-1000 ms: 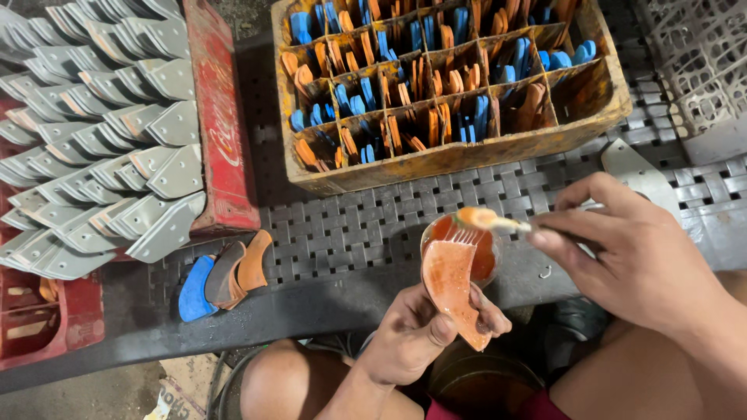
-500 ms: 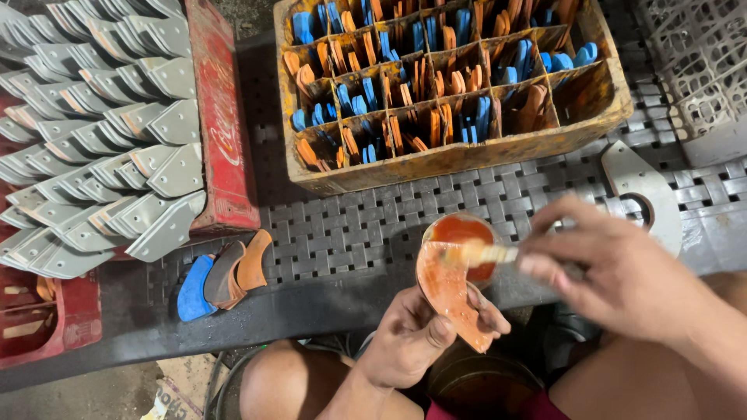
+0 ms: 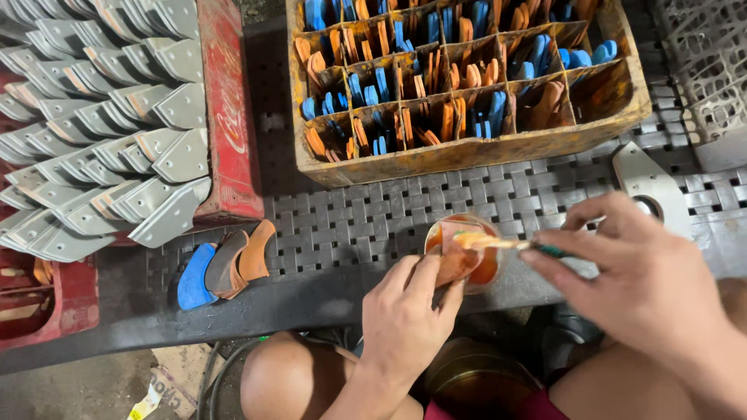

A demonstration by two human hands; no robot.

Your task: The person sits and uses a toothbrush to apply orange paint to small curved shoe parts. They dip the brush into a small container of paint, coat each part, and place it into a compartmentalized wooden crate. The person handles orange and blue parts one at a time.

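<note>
piece in hand: a small orange curved piece point(image 3: 457, 260), kind of a heel-shaped pad, is held up just over the tabletop edge, tilted, with its face turned up toward the brush
left hand point(image 3: 405, 320): closed around the lower end of the orange piece, fingers wrapped up from below, thumb side hidden so the exact pinch can't be told
brush point(image 3: 498, 243): a thin brush with a pale, glue-smeared tip is laid across the top of the orange piece, touching it
right hand point(image 3: 634, 272): pinched narrow on the brush handle, fingers bunched at the handle end, just right of the left hand
cup point(image 3: 489, 268): a small round container with orange-red stuff in it is seen right behind the held piece, mostly covered by it
tabletop point(image 3: 366, 225): dark woven plastic grating, stretched out beyond both hands
loose pieces point(image 3: 226, 264): one blue, one dark and one orange pad are leaned together, well left of the left hand
wooden crate point(image 3: 467, 152): a glue-stained divided box is set beyond the hands, its compartments packed with upright blue and orange pads
grey parts point(image 3: 117, 132): rows of stacked grey metal-looking shapes are piled far left, inside a red crate point(image 3: 233, 117)
grey plate point(image 3: 650, 183): a single flat grey part is lying just beyond the right hand
knees: bare knees are seen below the hands, under the tabletop edge
</note>
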